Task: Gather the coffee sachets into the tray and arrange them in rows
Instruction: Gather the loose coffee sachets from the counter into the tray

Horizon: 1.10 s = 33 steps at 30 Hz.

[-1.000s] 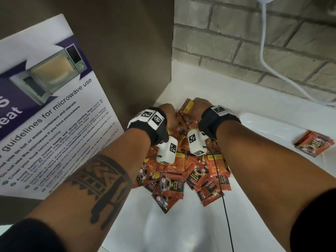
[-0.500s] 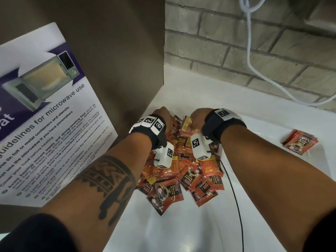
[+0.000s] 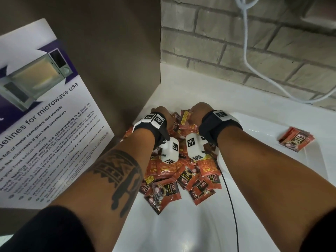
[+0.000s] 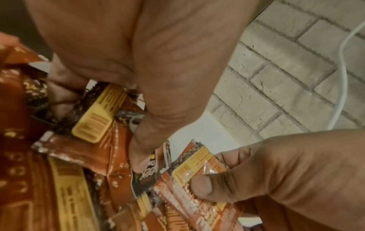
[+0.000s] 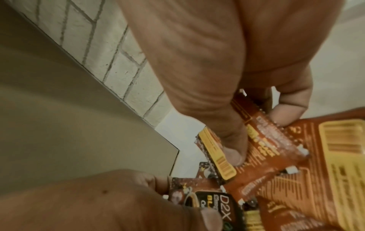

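Note:
A loose pile of red coffee sachets (image 3: 181,171) lies on the white counter in the corner. My left hand (image 3: 161,113) digs into the pile's far side. In the left wrist view my left hand (image 4: 102,125) has its fingers and thumb curled round several sachets (image 4: 92,125). My right hand (image 3: 199,110) is beside it, and in the right wrist view my right hand (image 5: 256,137) pinches a sachet (image 5: 264,134) between thumb and fingers. To the right, the white tray (image 3: 258,117) holds a small stack of sachets (image 3: 296,139).
A brick wall (image 3: 236,51) closes the back, with a white cable (image 3: 245,42) hanging on it. A brown panel (image 3: 118,60) and a microwave-guidelines poster (image 3: 45,124) stand on the left. A thin black cable (image 3: 231,200) runs over the counter by my right forearm.
Both hands have stayed at the far side of the pile and moved slightly apart. The sachet that my right hand held up now sits lower among the others.

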Each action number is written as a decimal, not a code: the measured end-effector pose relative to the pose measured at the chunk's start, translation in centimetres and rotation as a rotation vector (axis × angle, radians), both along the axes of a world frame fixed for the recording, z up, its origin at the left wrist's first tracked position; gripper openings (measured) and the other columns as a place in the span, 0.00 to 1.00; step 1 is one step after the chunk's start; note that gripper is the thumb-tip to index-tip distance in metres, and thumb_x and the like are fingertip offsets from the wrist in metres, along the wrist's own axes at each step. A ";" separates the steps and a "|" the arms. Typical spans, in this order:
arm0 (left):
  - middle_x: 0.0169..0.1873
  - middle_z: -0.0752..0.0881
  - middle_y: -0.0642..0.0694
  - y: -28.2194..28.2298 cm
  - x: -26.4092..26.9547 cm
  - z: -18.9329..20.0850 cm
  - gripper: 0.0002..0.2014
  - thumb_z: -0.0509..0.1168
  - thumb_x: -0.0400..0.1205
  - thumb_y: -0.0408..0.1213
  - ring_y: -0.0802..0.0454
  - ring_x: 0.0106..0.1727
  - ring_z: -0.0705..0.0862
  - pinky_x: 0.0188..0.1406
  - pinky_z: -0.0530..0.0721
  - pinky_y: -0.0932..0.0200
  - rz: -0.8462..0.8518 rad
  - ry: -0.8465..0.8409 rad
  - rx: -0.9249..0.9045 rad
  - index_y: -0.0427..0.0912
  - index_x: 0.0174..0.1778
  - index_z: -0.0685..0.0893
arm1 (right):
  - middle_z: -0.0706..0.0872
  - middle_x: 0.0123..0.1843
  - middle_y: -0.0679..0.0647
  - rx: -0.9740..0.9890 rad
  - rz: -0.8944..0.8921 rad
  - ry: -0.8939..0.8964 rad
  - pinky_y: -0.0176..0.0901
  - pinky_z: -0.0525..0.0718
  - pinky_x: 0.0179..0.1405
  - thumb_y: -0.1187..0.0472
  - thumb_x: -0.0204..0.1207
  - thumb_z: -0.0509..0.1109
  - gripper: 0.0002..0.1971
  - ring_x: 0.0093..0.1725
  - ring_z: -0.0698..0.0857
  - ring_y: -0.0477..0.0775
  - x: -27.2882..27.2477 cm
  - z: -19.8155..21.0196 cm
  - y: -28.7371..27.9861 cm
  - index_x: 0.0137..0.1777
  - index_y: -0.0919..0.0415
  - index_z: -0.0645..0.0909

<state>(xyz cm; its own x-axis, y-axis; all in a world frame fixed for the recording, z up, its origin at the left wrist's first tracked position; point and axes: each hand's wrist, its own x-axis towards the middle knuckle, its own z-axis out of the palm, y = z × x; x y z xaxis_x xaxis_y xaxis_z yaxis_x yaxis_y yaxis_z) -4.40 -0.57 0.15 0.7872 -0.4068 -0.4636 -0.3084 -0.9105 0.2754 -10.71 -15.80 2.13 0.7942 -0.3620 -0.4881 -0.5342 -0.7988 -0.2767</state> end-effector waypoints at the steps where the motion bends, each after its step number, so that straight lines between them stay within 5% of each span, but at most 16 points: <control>1: 0.55 0.87 0.44 0.1 -0.1 0.4 0.24 0.82 0.71 0.44 0.43 0.54 0.86 0.55 0.88 0.51 0.002 0.012 -0.009 0.42 0.60 0.86 | 0.81 0.48 0.52 0.029 -0.039 -0.037 0.27 0.77 0.22 0.65 0.77 0.74 0.18 0.35 0.78 0.45 -0.3 0.3 -0.1 0.67 0.64 0.82; 3: 0.39 0.85 0.49 0.6 -0.2 1.0 0.13 0.80 0.73 0.40 0.47 0.41 0.83 0.44 0.83 0.57 -0.015 0.032 -0.005 0.43 0.47 0.85 | 0.86 0.51 0.55 -0.023 -0.069 -0.037 0.34 0.83 0.40 0.58 0.81 0.71 0.17 0.43 0.84 0.52 -0.5 1.0 0.1 0.66 0.66 0.83; 5: 0.34 0.82 0.50 1.2 0.0 1.5 0.11 0.78 0.75 0.37 0.48 0.40 0.82 0.40 0.80 0.60 -0.036 0.028 -0.012 0.45 0.37 0.80 | 0.89 0.58 0.58 -0.068 -0.059 -0.049 0.44 0.84 0.54 0.55 0.84 0.67 0.17 0.54 0.87 0.57 -1.1 1.9 0.5 0.64 0.65 0.85; 7: 0.38 0.87 0.48 1.8 0.3 2.3 0.10 0.78 0.74 0.35 0.50 0.37 0.84 0.33 0.79 0.64 -0.034 0.014 -0.024 0.45 0.34 0.82 | 0.90 0.54 0.58 -0.061 -0.029 -0.077 0.44 0.85 0.49 0.56 0.84 0.68 0.13 0.53 0.87 0.58 -1.8 2.7 0.2 0.57 0.65 0.87; 10: 0.47 0.90 0.44 1.8 0.4 4.3 0.03 0.74 0.79 0.35 0.58 0.32 0.80 0.26 0.78 0.63 -0.058 -0.042 -0.038 0.46 0.44 0.87 | 0.84 0.37 0.52 0.072 -0.152 -0.275 0.38 0.74 0.31 0.57 0.79 0.72 0.09 0.43 0.82 0.56 -2.9 3.7 -1.2 0.40 0.61 0.84; 13: 0.49 0.85 0.47 1.5 0.3 6.3 0.06 0.65 0.87 0.38 0.49 0.51 0.85 0.48 0.82 0.58 -0.053 -0.058 -0.133 0.43 0.54 0.87 | 0.89 0.45 0.56 0.274 -0.314 -0.460 0.46 0.86 0.50 0.57 0.72 0.79 0.05 0.48 0.87 0.58 -4.6 5.8 -2.6 0.45 0.56 0.87; 16: 0.65 0.85 0.37 1.3 0.9 6.1 0.17 0.64 0.87 0.39 0.40 0.63 0.85 0.61 0.84 0.55 -0.064 -0.028 -0.150 0.40 0.71 0.83 | 0.92 0.45 0.64 0.404 -0.483 -0.625 0.63 0.89 0.57 0.61 0.63 0.79 0.04 0.48 0.91 0.68 -8.4 7.8 -5.0 0.33 0.55 0.86; 19: 0.62 0.88 0.35 0.8 0.5 6.9 0.17 0.68 0.83 0.33 0.41 0.52 0.87 0.35 0.86 0.67 -0.006 -0.059 -0.262 0.36 0.68 0.84 | 0.91 0.45 0.68 0.403 -0.555 -0.599 0.67 0.88 0.58 0.63 0.63 0.74 0.03 0.48 0.90 0.72 -13.3 8.1 -6.5 0.37 0.59 0.86; 21: 0.61 0.88 0.34 0.0 -0.6 7.3 0.16 0.68 0.84 0.32 0.39 0.51 0.86 0.21 0.78 0.72 -0.004 -0.062 -0.304 0.34 0.67 0.84 | 0.91 0.48 0.65 0.383 -0.569 -0.504 0.66 0.88 0.59 0.66 0.70 0.74 0.05 0.51 0.90 0.69 -15.9 7.2 -6.9 0.39 0.55 0.85; 24: 0.61 0.88 0.34 -2.2 -3.6 8.3 0.14 0.67 0.84 0.32 0.36 0.61 0.87 0.36 0.79 0.66 -0.040 -0.054 -0.368 0.34 0.65 0.85 | 0.88 0.47 0.65 0.171 -0.389 -0.244 0.54 0.88 0.53 0.63 0.77 0.72 0.05 0.50 0.87 0.66 -17.8 4.8 -7.2 0.41 0.63 0.84; 27: 0.58 0.89 0.36 -5.2 -7.5 9.0 0.14 0.68 0.85 0.35 0.39 0.56 0.87 0.46 0.84 0.56 -0.098 -0.028 -0.399 0.33 0.63 0.87 | 0.87 0.48 0.60 0.011 -0.202 -0.069 0.42 0.76 0.37 0.58 0.81 0.68 0.09 0.50 0.84 0.61 -18.8 3.9 -6.2 0.42 0.62 0.81; 31: 0.55 0.90 0.35 -9.0 -12.1 8.9 0.15 0.69 0.85 0.40 0.38 0.57 0.87 0.57 0.84 0.50 -0.242 0.014 -0.347 0.31 0.58 0.88 | 0.86 0.65 0.57 0.055 -0.119 -0.025 0.41 0.81 0.52 0.60 0.81 0.68 0.15 0.58 0.84 0.56 -19.8 2.3 -6.8 0.67 0.57 0.85; 33: 0.53 0.91 0.36 -10.7 -13.7 7.9 0.12 0.69 0.84 0.37 0.38 0.56 0.88 0.53 0.84 0.51 -0.289 0.026 -0.325 0.32 0.56 0.89 | 0.86 0.62 0.52 0.180 -0.206 -0.130 0.28 0.83 0.42 0.62 0.81 0.70 0.17 0.49 0.85 0.50 -20.4 2.4 -7.6 0.69 0.57 0.83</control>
